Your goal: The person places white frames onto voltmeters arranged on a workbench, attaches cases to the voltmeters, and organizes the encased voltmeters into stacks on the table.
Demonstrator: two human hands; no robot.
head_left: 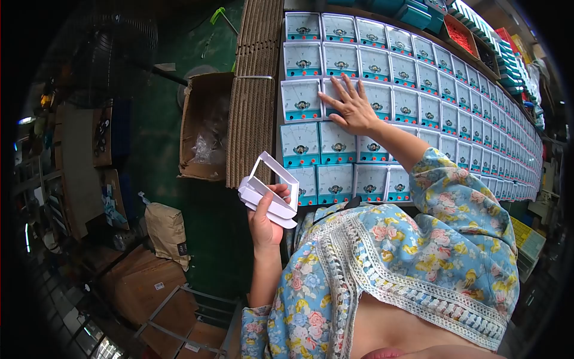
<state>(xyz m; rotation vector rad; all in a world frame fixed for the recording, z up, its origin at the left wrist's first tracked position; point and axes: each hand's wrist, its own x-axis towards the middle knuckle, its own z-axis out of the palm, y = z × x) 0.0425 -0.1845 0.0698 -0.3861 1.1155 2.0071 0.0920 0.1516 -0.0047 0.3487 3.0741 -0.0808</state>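
Observation:
My left hand (268, 218) grips a small stack of white plastic frames (272, 206), thumb on top and fingers beneath. One frame stands up from the stack at an angle, its rectangular opening visible. My right hand (353, 112) lies with fingers spread on a panel meter (330, 109) in the third row, covering most of it. Rows of such meters (301, 143) with teal bases, red terminals and pale dial faces cover the table; some dials carry a "V". Many meters have white frames around their faces, while several in the two nearest rows at left show teal edges instead.
A stack of flattened cardboard (254, 90) stands along the table's left side. Beside it is an open carton (203, 128) holding clear plastic. A box of red parts (459, 35) sits at the back right. A brown paper sack (166, 233) and a metal frame (194, 308) stand lower left.

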